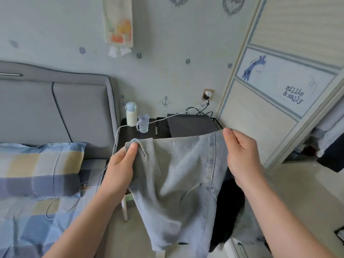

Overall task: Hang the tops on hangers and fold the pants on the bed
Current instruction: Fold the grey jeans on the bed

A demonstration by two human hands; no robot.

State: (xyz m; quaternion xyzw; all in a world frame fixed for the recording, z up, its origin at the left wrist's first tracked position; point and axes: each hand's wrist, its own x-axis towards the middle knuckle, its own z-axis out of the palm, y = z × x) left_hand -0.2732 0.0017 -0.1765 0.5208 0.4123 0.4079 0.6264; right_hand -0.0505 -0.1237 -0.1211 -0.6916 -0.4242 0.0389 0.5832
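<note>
The person is holding a pair of faded light-blue denim pants (178, 179) up in the air beside the bed, and the cloth is hanging down between both forearms. The left hand (122, 164) is pinching one top corner, its grip closed with thumb and fingers on a bunched fold of denim, while the right hand (240, 155) is gripping the opposite top edge, fingers curled shut around the hem. The pants are hanging in front of a small dark bedside bench (147, 133) and hiding its front edge. On that bench a cream bottle with a pale blue cap (130, 114) is standing just beside a clear plastic mug (143, 123), and a flat black box (191, 124) is lying to their right. A thin white cable (115, 140) is running from the wall socket (208, 94) across the bench and trailing down onto the bed. To the left, a blue, yellow and grey checked pillow (41, 168) is resting against the grey padded headboard (55, 107), on matching checked bedding (28, 226). Behind the pants, low on the right, a dark garment (230, 202) is lying partly hidden. A cream wardrobe door with a blue giraffe picture (275, 79) is standing at the right.
</note>
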